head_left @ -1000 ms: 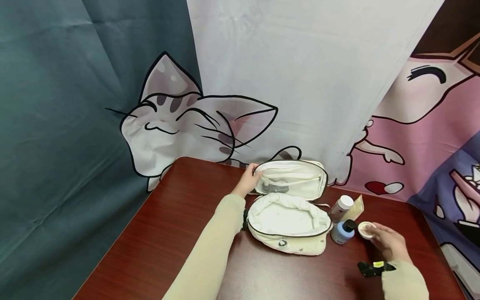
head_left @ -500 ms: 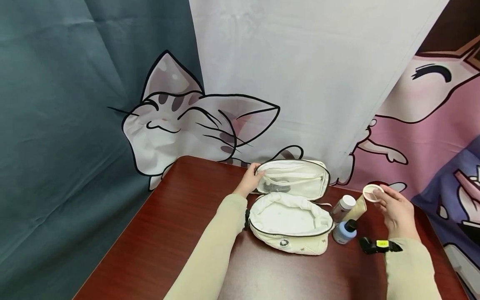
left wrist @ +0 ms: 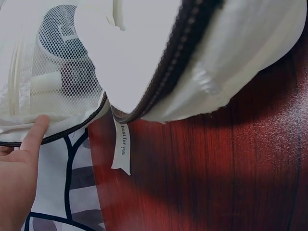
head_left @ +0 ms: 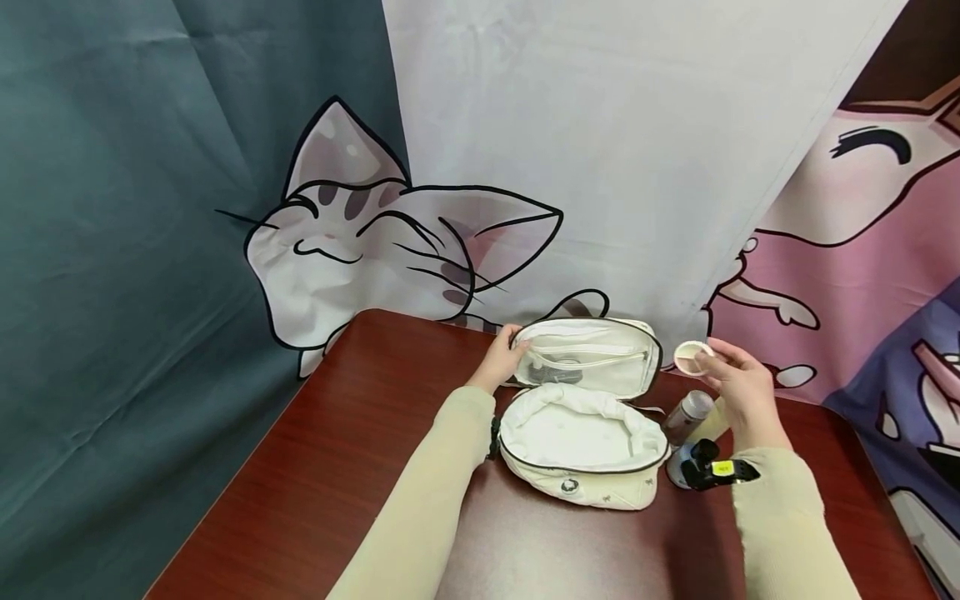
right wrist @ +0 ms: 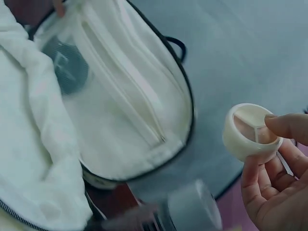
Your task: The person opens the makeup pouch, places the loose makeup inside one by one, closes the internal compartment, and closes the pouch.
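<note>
Red table (head_left: pixel 315 450) below, our left hand (head_left: pixel 501 362) grips the bag lid (head_left: pixel 588 358); our right hand (head_left: pixel 744 390) brings its pinched pot (right wrist: pixel 252 132) nearer.

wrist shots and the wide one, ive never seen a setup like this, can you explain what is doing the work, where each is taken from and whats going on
No machine is at work here: a person is doing it bare-handed. The wide picture looks forward and down from the person's head; the other two look out from the left and right wrists.

On the table sits an open bag. Beside it are a bottle, a blue bottle and a pale item, partly hidden.

The left hand pinches the edge of the bag's raised lid. The right hand holds up a small round case, divided inside.
</note>
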`<state>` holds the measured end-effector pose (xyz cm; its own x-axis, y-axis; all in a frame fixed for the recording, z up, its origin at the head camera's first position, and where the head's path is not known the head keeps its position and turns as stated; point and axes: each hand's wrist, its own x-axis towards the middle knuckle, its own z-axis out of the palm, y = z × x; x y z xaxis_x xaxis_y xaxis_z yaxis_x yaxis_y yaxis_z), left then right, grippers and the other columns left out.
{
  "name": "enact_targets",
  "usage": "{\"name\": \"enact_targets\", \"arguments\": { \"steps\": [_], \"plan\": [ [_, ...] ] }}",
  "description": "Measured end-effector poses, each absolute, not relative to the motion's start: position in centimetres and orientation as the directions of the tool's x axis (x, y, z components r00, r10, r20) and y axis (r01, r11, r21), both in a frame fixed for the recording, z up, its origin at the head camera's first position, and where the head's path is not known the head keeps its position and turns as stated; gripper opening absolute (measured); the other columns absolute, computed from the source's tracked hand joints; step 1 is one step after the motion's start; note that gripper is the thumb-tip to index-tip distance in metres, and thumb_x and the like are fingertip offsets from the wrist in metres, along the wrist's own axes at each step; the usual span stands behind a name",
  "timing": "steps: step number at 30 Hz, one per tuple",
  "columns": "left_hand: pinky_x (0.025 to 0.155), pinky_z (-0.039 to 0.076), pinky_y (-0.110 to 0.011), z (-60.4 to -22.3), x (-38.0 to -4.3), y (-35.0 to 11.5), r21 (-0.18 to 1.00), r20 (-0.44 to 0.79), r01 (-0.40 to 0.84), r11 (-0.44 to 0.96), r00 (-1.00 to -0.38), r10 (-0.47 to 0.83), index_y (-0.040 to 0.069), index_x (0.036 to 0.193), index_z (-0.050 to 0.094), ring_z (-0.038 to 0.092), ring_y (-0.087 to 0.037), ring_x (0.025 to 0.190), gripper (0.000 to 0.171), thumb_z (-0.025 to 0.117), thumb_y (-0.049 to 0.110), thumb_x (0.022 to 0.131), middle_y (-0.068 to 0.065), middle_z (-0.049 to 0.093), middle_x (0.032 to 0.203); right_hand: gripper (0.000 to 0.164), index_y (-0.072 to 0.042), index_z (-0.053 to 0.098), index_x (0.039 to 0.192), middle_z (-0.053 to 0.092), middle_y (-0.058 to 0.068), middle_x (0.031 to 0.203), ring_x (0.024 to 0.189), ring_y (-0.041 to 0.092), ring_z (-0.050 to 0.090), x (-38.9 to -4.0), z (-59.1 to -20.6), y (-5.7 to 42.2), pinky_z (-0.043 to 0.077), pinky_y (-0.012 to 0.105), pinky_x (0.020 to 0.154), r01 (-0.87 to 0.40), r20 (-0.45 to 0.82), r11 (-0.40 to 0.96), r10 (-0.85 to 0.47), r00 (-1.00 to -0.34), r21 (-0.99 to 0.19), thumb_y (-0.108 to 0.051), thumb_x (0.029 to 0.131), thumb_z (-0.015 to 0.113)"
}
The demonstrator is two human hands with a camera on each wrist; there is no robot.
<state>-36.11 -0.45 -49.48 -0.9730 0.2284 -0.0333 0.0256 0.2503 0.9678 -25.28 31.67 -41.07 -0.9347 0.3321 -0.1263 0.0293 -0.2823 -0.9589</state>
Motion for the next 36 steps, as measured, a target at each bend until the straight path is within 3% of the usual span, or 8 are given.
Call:
{"name": "enact_targets", "arguments": {
  "steps": [6, 12, 16, 20, 23, 28, 31, 36],
  "plan": [
    [0.094, 0.040, -0.037, -49.3, -36.1, -0.5, 0.965, -0.031, 0.029, 0.260, -0.974, 0.225, 0.010, 0.125, 0.045, 0.045, -0.022, 0.118, 0.029, 0.049, 0.020, 0.097, -0.010, 0.046, 0.129, 0.030, -0.015, 0.067, 0.105, 0.061, -0.009, 0.084, 0.077, 0.002, 0.060, -27.4, -42.8, 29.2, 0.050, 0.019, 0.068, 0.100, -0.125, -0.103, 0.269, -0.955, -0.990, -0.009, 0.077, 0.076],
    [0.095, 0.039, -0.038, -49.1, -36.0, -0.5, 0.958, -0.039, 0.026, 0.286, -0.975, 0.220, 0.010, 0.125, 0.045, 0.044, -0.022, 0.120, 0.030, 0.049, 0.020, 0.097, -0.010, 0.045, 0.132, 0.040, -0.003, 0.055, 0.120, 0.055, -0.008, 0.089, 0.081, 0.001, 0.055, -28.2, -43.0, 26.4, 0.048, 0.017, 0.076, 0.156, -0.133, 0.099, 0.206, -0.969, -0.983, -0.011, 0.084, 0.069],
    [0.095, 0.039, -0.038, -48.9, -35.9, -0.5, 0.954, -0.049, 0.020, 0.298, -0.974, 0.221, 0.010, 0.126, 0.044, 0.044, -0.023, 0.120, 0.031, 0.049, 0.021, 0.098, -0.010, 0.044, 0.133, 0.044, 0.007, 0.050, 0.123, 0.057, -0.005, 0.090, 0.078, -0.001, 0.055, -28.9, -43.3, 25.0, 0.048, 0.018, 0.073, 0.115, -0.083, 0.206, 0.158, -0.984, -0.972, -0.004, 0.084, 0.068],
    [0.095, 0.039, -0.038, -48.8, -35.9, -0.5, 0.953, -0.043, 0.026, 0.303, -0.975, 0.218, 0.010, 0.127, 0.044, 0.044, -0.024, 0.120, 0.032, 0.049, 0.021, 0.098, -0.011, 0.044, 0.133, 0.040, 0.008, 0.058, 0.115, 0.060, 0.009, 0.092, 0.075, 0.001, 0.054, -30.0, -43.9, 23.6, 0.044, 0.016, 0.065, 0.002, 0.047, 0.359, 0.126, -0.991, -0.933, 0.000, 0.079, 0.072],
    [0.094, 0.040, -0.037, -48.9, -35.9, -0.6, 0.952, -0.032, 0.037, 0.304, -0.975, 0.218, 0.009, 0.125, 0.045, 0.046, -0.023, 0.117, 0.030, 0.049, 0.020, 0.097, -0.011, 0.046, 0.131, 0.032, 0.007, 0.064, 0.107, 0.061, 0.021, 0.097, 0.080, 0.013, 0.058, -30.9, -44.6, 22.7, 0.045, 0.019, 0.065, -0.109, 0.167, 0.463, 0.087, -0.982, -0.879, 0.002, 0.076, 0.072],
    [0.085, 0.041, -0.034, -49.3, -36.0, -0.6, 0.957, -0.032, 0.039, 0.287, -0.971, 0.238, 0.010, 0.123, 0.046, 0.048, -0.020, 0.105, 0.028, 0.051, 0.020, 0.097, -0.009, 0.048, 0.126, 0.024, 0.002, 0.067, 0.102, 0.058, 0.019, 0.106, 0.098, 0.033, 0.056, -31.5, -46.2, 22.2, 0.045, 0.041, 0.082, -0.232, 0.293, 0.677, -0.025, -0.956, -0.698, 0.006, 0.078, 0.065],
    [0.080, 0.041, -0.032, -49.5, -36.1, -0.6, 0.958, -0.033, 0.039, 0.286, -0.970, 0.241, 0.011, 0.123, 0.047, 0.048, -0.018, 0.098, 0.028, 0.051, 0.020, 0.097, -0.008, 0.049, 0.125, 0.025, -0.002, 0.068, 0.102, 0.057, 0.017, 0.105, 0.097, 0.035, 0.053, -31.4, -47.0, 22.6, 0.040, 0.048, 0.084, -0.256, 0.324, 0.779, -0.072, -0.943, -0.573, 0.005, 0.078, 0.064],
    [0.078, 0.042, -0.031, -49.6, -36.2, -0.6, 0.954, -0.020, 0.048, 0.296, -0.975, 0.223, 0.011, 0.124, 0.047, 0.049, -0.019, 0.097, 0.029, 0.051, 0.020, 0.096, -0.009, 0.050, 0.125, 0.024, -0.006, 0.069, 0.103, 0.059, 0.015, 0.103, 0.092, 0.034, 0.054, -30.9, -47.8, 23.0, 0.042, 0.049, 0.079, -0.236, 0.309, 0.856, -0.096, -0.946, -0.460, 0.000, 0.080, 0.064]
  ]
}}
